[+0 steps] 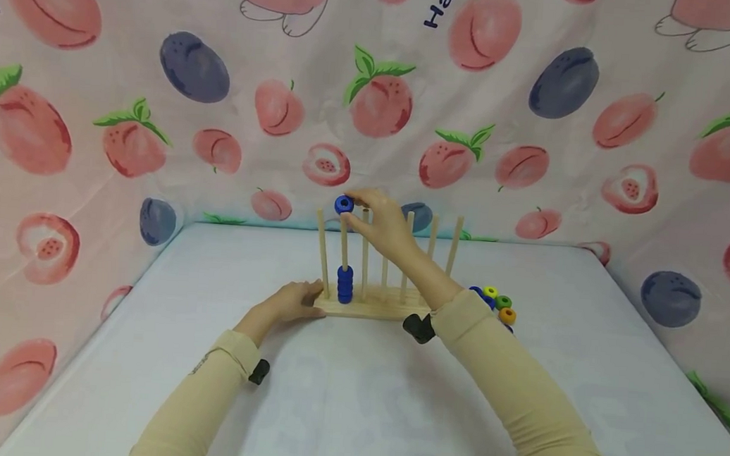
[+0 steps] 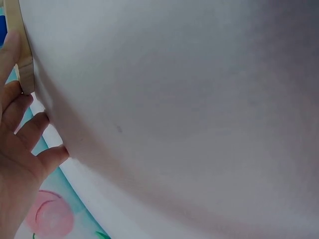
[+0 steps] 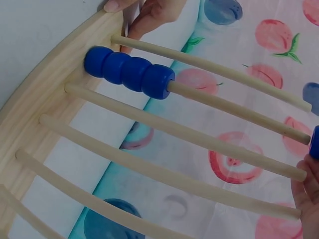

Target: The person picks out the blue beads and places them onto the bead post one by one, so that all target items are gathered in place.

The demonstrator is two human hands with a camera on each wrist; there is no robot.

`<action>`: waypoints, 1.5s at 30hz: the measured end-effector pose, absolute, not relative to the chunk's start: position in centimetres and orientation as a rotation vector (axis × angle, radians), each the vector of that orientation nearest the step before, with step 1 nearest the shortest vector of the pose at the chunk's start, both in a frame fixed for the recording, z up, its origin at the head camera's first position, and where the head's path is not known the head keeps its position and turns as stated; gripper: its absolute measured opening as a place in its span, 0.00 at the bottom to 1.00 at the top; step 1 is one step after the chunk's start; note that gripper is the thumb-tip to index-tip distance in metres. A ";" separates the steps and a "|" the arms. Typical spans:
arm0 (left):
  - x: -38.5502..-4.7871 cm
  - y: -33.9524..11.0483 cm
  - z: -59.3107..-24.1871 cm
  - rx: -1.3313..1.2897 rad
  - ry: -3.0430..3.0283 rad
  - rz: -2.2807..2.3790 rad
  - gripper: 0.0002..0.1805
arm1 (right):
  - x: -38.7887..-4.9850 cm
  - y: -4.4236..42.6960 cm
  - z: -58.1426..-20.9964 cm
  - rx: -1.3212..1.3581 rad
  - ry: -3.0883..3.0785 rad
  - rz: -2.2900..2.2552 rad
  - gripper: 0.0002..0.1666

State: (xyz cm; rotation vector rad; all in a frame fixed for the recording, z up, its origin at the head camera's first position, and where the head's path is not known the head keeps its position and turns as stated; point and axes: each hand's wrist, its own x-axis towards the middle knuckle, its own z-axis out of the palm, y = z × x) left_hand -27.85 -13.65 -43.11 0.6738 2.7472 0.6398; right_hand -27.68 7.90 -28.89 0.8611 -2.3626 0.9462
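A wooden bead rack stands on the table, with a row of upright pegs (image 3: 184,132) on a long pale base (image 1: 365,311). Several blue beads (image 1: 345,285) are stacked at the bottom of the second peg from the left. My right hand (image 1: 386,224) pinches another blue bead (image 1: 343,211) between thumb and fingertips, right at the tip of that same peg. In the right wrist view, only part of this bead (image 3: 315,144) shows at the edge. At the rack's left end, my left hand (image 1: 291,302) holds the base, with the thumb (image 2: 11,50) along its front side.
To the right of the rack, partly behind my right forearm, lie loose beads: a yellow one (image 1: 490,292), a green one (image 1: 503,302), an orange one (image 1: 507,316) and some blue. A fruit-print cloth (image 1: 369,165) hangs behind the white table (image 1: 340,396).
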 end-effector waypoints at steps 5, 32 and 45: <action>-27.9 -13.6 -43.0 0.664 2.744 0.661 0.38 | -28.3 7.6 -28.4 0.844 -2.431 0.988 0.22; -27.8 -13.7 -42.8 0.713 2.765 0.618 0.38 | -28.7 8.1 -27.5 0.909 -2.593 1.064 0.22; -27.8 -13.7 -42.9 0.699 2.752 0.607 0.38 | -28.8 8.3 -27.9 0.947 -2.549 1.102 0.19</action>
